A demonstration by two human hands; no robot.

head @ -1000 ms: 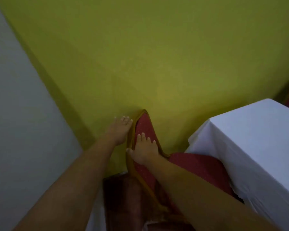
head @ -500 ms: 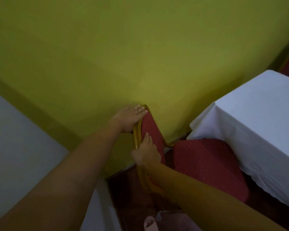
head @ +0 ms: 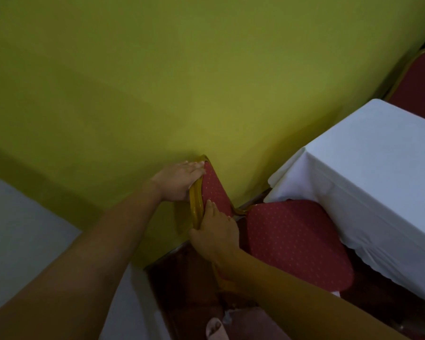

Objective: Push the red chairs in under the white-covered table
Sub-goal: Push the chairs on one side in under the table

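Note:
A red chair [head: 295,239] with a gold frame stands beside the yellow wall, its dotted seat touching the hanging edge of the white-covered table [head: 368,168] on the right. My left hand [head: 178,181] is wrapped over the far top corner of the chair's backrest [head: 212,190]. My right hand [head: 216,235] grips the near side of the same backrest, thumb on the gold rail. A second red chair [head: 420,82] shows at the far right, beyond the table.
The yellow wall [head: 182,82] runs right behind the chair. A white surface [head: 22,229] fills the lower left. Dark red floor [head: 189,285] lies below, with my foot [head: 215,327] at the bottom edge.
The chair has slid toward the table, its seat now reaching the cloth's edge. Both hands stayed on the backrest, and the view swung right so more of the table and the far chair show.

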